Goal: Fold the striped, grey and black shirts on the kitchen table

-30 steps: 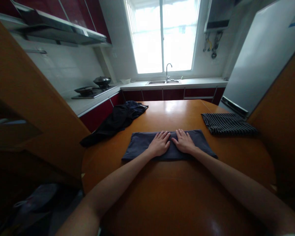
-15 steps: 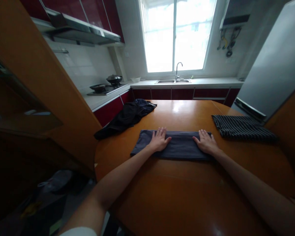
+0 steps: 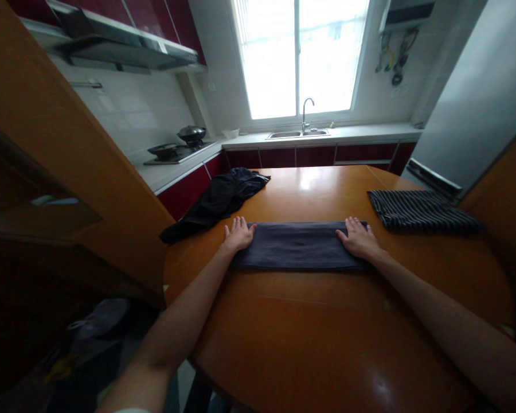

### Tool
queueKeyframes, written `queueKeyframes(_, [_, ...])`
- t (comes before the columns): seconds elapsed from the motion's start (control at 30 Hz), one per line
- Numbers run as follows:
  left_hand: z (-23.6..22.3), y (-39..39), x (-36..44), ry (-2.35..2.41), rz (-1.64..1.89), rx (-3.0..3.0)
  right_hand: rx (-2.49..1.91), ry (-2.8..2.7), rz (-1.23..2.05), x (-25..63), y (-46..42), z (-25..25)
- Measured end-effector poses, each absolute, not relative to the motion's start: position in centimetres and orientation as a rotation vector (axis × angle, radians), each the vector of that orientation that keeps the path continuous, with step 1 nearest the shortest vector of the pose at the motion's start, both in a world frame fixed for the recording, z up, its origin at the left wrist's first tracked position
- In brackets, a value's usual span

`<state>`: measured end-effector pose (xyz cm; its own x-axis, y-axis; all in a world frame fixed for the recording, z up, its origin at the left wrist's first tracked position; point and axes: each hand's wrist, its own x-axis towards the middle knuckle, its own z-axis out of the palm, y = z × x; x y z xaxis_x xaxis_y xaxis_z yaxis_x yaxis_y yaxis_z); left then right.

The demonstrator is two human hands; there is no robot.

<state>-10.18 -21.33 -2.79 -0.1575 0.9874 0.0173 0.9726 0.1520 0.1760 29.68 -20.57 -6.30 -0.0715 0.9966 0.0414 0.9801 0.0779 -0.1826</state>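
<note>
The table [image 3: 318,327] bears grey cloth [image 3: 298,246], black clothing [image 3: 221,198] and striped fabric [image 3: 421,210].

slate-blue cloth [image 3: 298,246], black cloth [image 3: 421,211] (white-striped)

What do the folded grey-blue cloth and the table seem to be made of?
Folded grey-blue cloth: probably matte fabric, fibre unclear; it has soft creases and no strong shine. Table: apparently varnished wood or veneer, orange-brown with glossy highlights.

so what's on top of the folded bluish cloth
The folded bluish cloth has the left hand on its left end, the right hand on its right; anything underneath is hidden.
</note>
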Motion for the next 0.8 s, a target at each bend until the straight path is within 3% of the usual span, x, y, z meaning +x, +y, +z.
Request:
queueKeyframes(0.17, [-2.7, -23.8, -4.2, 1.974, 0.452, 2.481, -1.908, -2.133, -0.065, 27.3, -22.4, -4.9])
queueKeyframes(0.3, [-4.1, -25.6, 0.6, 1.634, 0.358, 2.673, -1.58, -2.308, -0.008, 23.9, -24.8, -4.5])
queueKeyframes(0.47, [-5.0, -26.3, 1.4, 1.621, 0.245, 2.686, -1.477, -2.541, 0.159, 22.0, -26.3, -5.2])
queueKeyframes(0.8, [-4.5, -25.3, 2.8, 1.558, 0.275, 2.696, -1.493, -2.544, 0.172, 22.0, -26.5, -4.8])
